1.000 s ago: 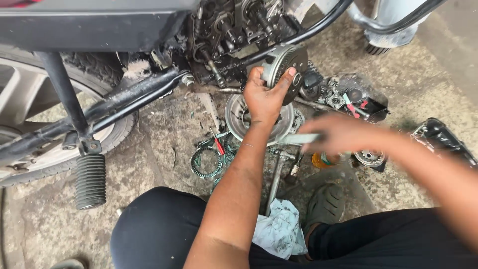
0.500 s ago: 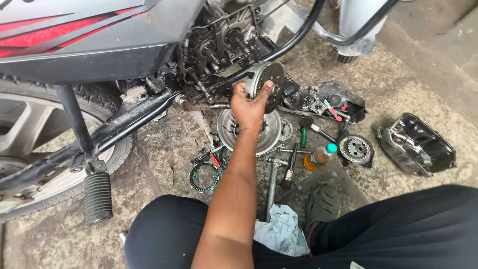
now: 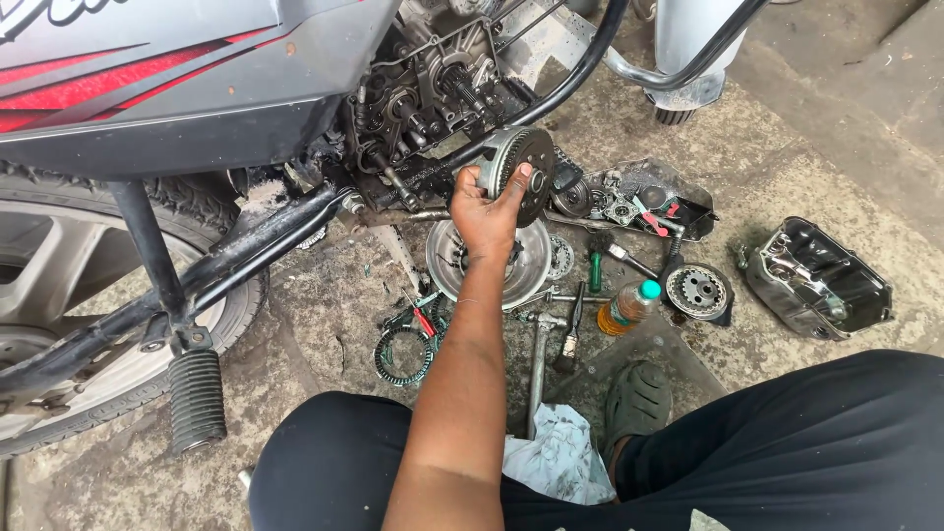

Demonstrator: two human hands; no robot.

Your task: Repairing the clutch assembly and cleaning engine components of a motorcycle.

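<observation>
Beside open engine [image 3: 433,93], dark toothed clutch disc [image 3: 519,173]

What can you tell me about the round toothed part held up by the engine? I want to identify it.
The clutch assembly is a dark, greasy metal disc with a toothed rim and a pale hub at its centre. The left hand grips it from below, tilted on edge, face turned toward the camera, just under the motorcycle's open engine case and above a shallow round metal cover on the ground.

Rough, stained concrete floor [image 3: 324,295], grey and cracked, under soft daylight without hard shadows. Grey motorcycle body [image 3: 147,88] with red stripes at upper left, rear tyre [image 3: 226,315] below. Smoother concrete strip [image 3: 865,98] at upper right.
</observation>
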